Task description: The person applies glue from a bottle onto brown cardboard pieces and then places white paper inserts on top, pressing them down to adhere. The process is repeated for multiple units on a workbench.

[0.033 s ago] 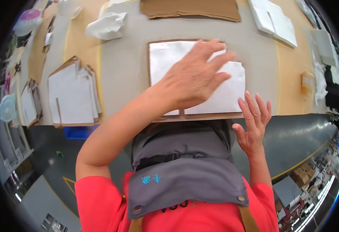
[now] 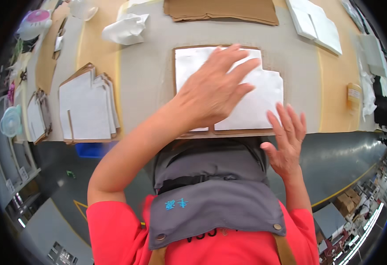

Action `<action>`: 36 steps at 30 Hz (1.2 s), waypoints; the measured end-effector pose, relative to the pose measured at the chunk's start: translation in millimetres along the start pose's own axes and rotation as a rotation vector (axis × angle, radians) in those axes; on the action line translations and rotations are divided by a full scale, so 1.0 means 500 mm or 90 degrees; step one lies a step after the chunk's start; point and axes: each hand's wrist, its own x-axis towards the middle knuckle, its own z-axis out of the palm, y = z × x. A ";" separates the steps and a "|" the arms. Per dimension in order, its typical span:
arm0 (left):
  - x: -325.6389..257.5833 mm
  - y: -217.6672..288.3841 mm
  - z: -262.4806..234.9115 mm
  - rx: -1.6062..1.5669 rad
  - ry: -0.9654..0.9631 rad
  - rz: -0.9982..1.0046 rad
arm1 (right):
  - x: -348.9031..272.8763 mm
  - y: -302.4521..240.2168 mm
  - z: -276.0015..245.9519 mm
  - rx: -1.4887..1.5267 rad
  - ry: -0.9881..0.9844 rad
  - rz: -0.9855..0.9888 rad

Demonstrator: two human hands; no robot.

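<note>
White panel [image 2: 249, 113] lies under left hand [image 2: 217, 86], just beside right hand [image 2: 286, 143], both spread

The lone fisheye head camera looks steeply down from the wearer's head, over the grey apron [image 2: 215, 211] onto the bench [image 2: 148, 88], with the left hand [image 2: 217, 88] and right hand [image 2: 287, 148] near and straight edges bowing rimward.

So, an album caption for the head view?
Left hand spread over a white panel with brown edging on the table, right hand open nearby.
</note>
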 end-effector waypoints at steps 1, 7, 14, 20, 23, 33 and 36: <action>-0.043 -0.004 -0.016 0.056 -0.018 -0.015 | 0.020 -0.024 0.009 0.006 -0.039 -0.024; -0.204 0.006 -0.023 0.223 -0.190 -0.135 | 0.056 -0.070 0.076 -0.056 -0.236 -0.110; -0.188 0.003 -0.042 0.264 -0.116 -0.164 | 0.106 -0.093 0.025 -0.021 -0.166 -0.044; -0.072 -0.082 0.025 0.300 0.029 -0.169 | 0.259 -0.074 0.151 -0.035 -0.103 -0.031; -0.074 -0.103 0.030 0.292 0.034 -0.214 | 0.267 -0.032 0.176 -0.080 -0.082 0.009; -0.122 -0.072 -0.008 0.320 0.078 -0.325 | 0.190 0.047 0.051 -0.147 -0.019 0.167; -0.118 -0.025 0.014 0.314 0.013 -0.257 | 0.155 0.003 0.065 -0.123 -0.053 0.099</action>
